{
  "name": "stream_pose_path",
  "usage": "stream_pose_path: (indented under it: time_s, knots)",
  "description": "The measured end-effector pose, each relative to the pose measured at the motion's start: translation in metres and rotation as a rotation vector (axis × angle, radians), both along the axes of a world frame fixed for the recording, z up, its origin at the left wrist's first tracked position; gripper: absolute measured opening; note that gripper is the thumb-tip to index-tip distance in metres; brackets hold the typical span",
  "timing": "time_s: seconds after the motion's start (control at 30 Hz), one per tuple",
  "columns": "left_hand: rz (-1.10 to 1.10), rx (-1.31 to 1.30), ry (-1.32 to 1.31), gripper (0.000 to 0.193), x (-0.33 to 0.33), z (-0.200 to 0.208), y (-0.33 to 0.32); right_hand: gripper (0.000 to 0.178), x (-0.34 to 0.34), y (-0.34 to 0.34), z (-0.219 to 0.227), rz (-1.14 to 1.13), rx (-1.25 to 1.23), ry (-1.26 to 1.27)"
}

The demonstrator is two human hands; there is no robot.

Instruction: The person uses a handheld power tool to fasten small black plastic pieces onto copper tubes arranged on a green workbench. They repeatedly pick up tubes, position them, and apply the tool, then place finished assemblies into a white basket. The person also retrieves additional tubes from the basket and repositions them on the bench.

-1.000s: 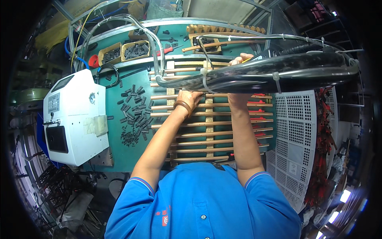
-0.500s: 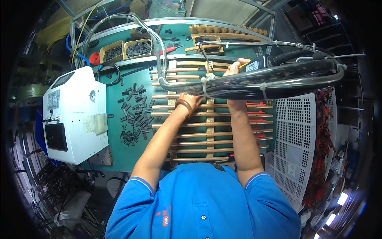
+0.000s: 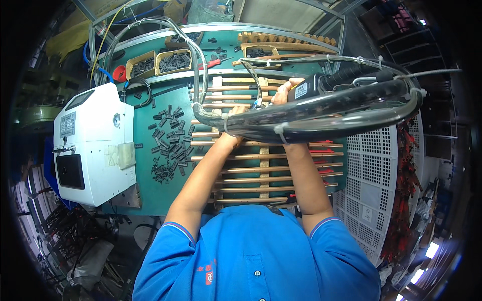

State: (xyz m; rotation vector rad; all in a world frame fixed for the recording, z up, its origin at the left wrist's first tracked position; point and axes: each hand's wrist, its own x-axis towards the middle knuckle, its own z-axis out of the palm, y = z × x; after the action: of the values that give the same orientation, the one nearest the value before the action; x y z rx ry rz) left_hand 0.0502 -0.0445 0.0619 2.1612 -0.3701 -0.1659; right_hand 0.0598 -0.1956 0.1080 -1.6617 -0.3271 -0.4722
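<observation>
My right hand [image 3: 285, 93] is wrapped around a black power screwdriver [image 3: 307, 88] whose tip end points down among the slats. A thick bundle of clear and black hoses [image 3: 321, 108] crosses in front of both hands. My left hand [image 3: 239, 111] lies on the slats left of the screwdriver tip, fingers together; the hoses cover part of it, and whatever it grips is hidden. Several copper-brown slats [image 3: 241, 171] lie side by side across pale wooden crosspieces [image 3: 264, 165]. Red pieces [image 3: 321, 151] sit near the slats' right ends.
Loose black plastic parts [image 3: 173, 135] are scattered on the green tabletop [image 3: 150, 198]. A white machine [image 3: 93, 145] stands at left. Behind are boxes of black parts [image 3: 173, 61], a red-handled screwdriver [image 3: 213, 63] and a red cup [image 3: 119, 73]. White perforated panels [image 3: 371, 165] stand at right.
Both hands have moved away from me along the slats, the left one more clearly. The screwdriver has shifted left, and the hose bundle has swung lower, now covering more of my left hand.
</observation>
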Motion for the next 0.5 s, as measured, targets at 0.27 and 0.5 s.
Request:
stream_pose_path:
  time_s: [0.27,0.5]
  knots:
    - [0.272,-0.426,-0.177,0.019,-0.006,-0.051,-0.003,0.032,0.000,0.006,-0.003,-0.056,-0.266,-0.091]
    - [0.101,0.027,-0.260,0.043,-0.004,-0.032,0.003,0.025,0.002,0.025,0.035,-0.189,-0.073,-0.045]
